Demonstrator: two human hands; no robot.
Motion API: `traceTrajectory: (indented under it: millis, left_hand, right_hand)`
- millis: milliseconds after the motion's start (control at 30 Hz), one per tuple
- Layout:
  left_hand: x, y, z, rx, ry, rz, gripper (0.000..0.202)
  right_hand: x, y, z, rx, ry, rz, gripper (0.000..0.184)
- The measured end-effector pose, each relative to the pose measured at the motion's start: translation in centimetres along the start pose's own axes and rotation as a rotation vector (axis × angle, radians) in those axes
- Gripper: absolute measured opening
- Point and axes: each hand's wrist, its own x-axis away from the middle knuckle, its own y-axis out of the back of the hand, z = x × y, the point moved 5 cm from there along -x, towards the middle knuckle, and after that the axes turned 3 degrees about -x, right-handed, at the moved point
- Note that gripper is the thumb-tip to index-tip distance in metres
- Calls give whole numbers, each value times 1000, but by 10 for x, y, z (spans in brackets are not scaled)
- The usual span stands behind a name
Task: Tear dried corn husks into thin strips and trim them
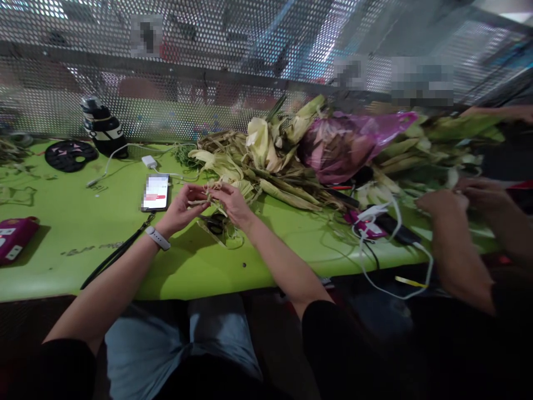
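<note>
My left hand [182, 210], with a pale band on the wrist, and my right hand [234, 205] meet over the green table [200, 266]. Their fingers are closed around thin, pale strips of corn husk [209, 194]; the exact grip is too small to make out. Below the hands lie a dark object that looks like scissors [215, 224] and loose husk strips [234, 240]. Just beyond my right hand, a heap of dried corn husks [287, 195] spreads along the back of the table.
A phone [156, 193] with a strap lies left of my hands, near a white charger [149, 161] and a black bottle [103, 130]. A pink plastic bag [337, 147] rests on the husks. Rightward are white cables [397, 214] and another person's hands [443, 194]. Perforated metal [179, 72] stands behind.
</note>
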Motion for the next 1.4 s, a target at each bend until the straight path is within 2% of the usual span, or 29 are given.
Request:
traceTrajectory:
  millis: [167, 400, 533, 633, 733, 833, 967, 1200, 1400]
  left_hand:
    - [-2, 5, -1, -134, -68, -30, 32]
    - [-3, 8, 4, -166, -72, -20, 27]
    - [-4, 9, 9, -28, 27, -6, 30]
    - [-6, 10, 19, 223, 155, 27, 26]
    - [-9, 15, 27, 453, 252, -31, 16]
    - [-10, 16, 29, 569, 324, -47, 16]
    - [-7, 12, 27, 595, 366, -22, 21]
    - [-7, 22, 25, 602, 311, -136, 20]
    - [-9, 27, 24, 593, 371, -155, 15]
  right_hand:
    - [-4, 7, 1, -30, 64, -39, 18]
    - [-10, 16, -9, 31, 0, -127, 22]
    - [-12, 18, -11, -9, -19, -145, 27]
    - [-12, 18, -9, -39, -50, -173, 31]
    - [-9, 14, -5, -52, -93, -164, 30]
    - [-5, 8, -4, -87, -135, -144, 28]
    - [-3, 2, -8, -130, -190, -137, 22]
    - [-5, 7, -15, -91, -283, -124, 9]
    - [-9, 11, -20, -99, -294, -142, 13]
